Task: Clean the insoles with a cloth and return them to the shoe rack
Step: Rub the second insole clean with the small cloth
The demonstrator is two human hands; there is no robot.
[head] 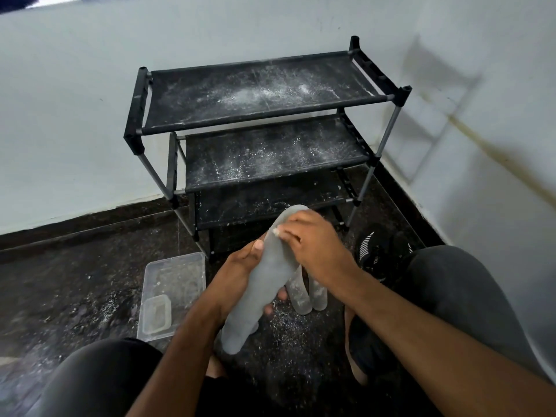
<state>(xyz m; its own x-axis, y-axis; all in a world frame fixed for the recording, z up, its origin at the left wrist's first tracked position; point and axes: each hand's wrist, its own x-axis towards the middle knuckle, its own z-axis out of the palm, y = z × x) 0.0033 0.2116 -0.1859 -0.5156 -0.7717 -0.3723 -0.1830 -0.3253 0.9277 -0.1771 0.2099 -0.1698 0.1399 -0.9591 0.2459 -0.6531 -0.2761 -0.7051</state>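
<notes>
Dark speckled floor (pixel 90 290) is seen below a dusty shoe rack (pixel 264 115); a grey insole (pixel 264 281) is gripped by the left hand (pixel 237 272) and pinched near its upper end by the right hand (pixel 316 245).

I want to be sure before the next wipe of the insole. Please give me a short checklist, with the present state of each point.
1. Insole held firmly by the left hand: ok.
2. Right hand on the insole's upper end: ok.
3. Cloth in the right hand: cannot tell, only a small pale bit shows at the fingers.
4. Other insoles within reach on the floor: ok.
5. Shoe rack shelves clean for the return: not ok, white dust lies on them.
6. Clear tray beside the left hand, out of the way: ok.
</notes>
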